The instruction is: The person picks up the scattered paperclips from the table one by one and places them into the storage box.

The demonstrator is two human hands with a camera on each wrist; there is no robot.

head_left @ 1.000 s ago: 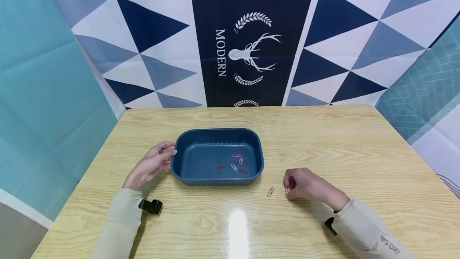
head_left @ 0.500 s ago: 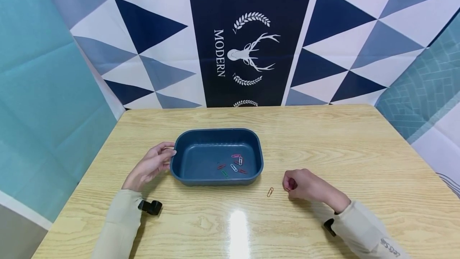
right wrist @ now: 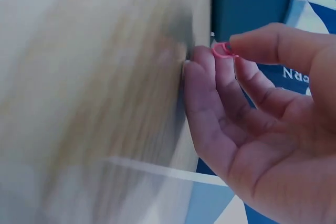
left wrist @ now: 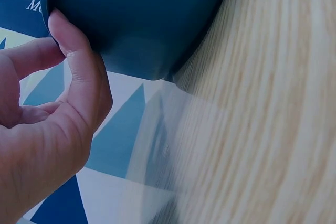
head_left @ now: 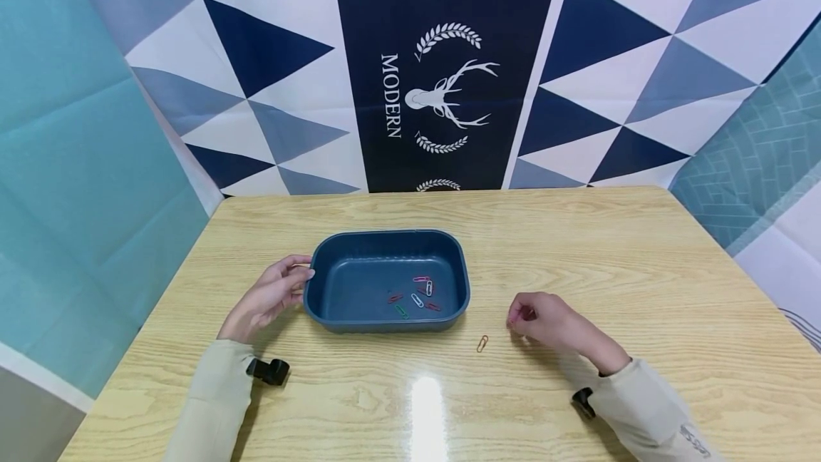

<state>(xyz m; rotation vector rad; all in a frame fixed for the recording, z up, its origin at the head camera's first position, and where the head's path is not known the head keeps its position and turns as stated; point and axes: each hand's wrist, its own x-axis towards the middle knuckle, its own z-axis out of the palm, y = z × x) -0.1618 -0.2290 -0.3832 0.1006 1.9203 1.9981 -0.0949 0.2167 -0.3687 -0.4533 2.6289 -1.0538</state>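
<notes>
A dark blue plastic tub (head_left: 387, 326) stands on the wooden table. My left hand (head_left: 272, 298) holds its left end; in the left wrist view the thumb (left wrist: 71, 32) lies against the tub wall (left wrist: 131, 30) and a finger reaches the rim. Several paper clips, including a white one (head_left: 417, 300) and a green one (head_left: 402, 311), lie on the tub's floor. Right of the tub, my right hand (head_left: 545, 319) pinches a pinkish-red paper clip (right wrist: 222, 51) between thumb and fingertips, just above the table. An orange paper clip (head_left: 482, 344) lies on the table between tub and right hand.
The table (head_left: 359, 405) has a bright light reflection near its front. Its back edge meets a patterned wall covering (head_left: 442, 91). Black wrist straps with small cameras (head_left: 269, 371) are on both arms.
My right hand has picked the pinkish-red paper clip up off the table and risen slightly. The left hand and the tub have stayed in place.
</notes>
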